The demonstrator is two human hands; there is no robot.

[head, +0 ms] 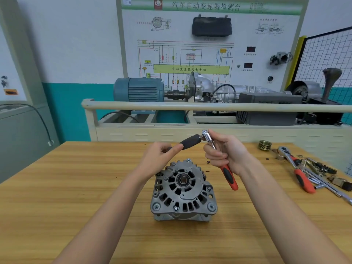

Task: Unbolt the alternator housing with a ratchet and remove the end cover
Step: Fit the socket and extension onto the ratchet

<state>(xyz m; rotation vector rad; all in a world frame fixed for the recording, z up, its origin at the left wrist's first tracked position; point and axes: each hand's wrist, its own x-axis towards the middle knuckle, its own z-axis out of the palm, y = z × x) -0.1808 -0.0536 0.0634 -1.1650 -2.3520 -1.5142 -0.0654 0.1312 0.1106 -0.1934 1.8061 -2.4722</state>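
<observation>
The alternator (183, 189) stands on the wooden bench (76, 187), in the middle and toward the near side, its round vented end cover facing up with the shaft stub at the centre. Bolts show around its rim, one at the far edge and one at the near edge among them.

Both hands are raised above the bench, just beyond the alternator and not touching it. The right hand (226, 155) is closed around the ratchet (221, 159) partway along its length; the chrome head points up and away, and the red and black grip hangs down toward the near right. The left hand (160, 159) has its fingers (176, 148) pinched on the near end of a black socket (190, 141), whose far end meets the ratchet head.

Well to the right on the bench lie a second ratchet (297, 170) with a red grip, a chrome bar, and a scatter of small metal parts, with a grooved pulley (265, 145) at the far edge of that group. Behind the bench stands a training rig with a blue motor (139, 91) and a wiring diagram board (190, 44).
</observation>
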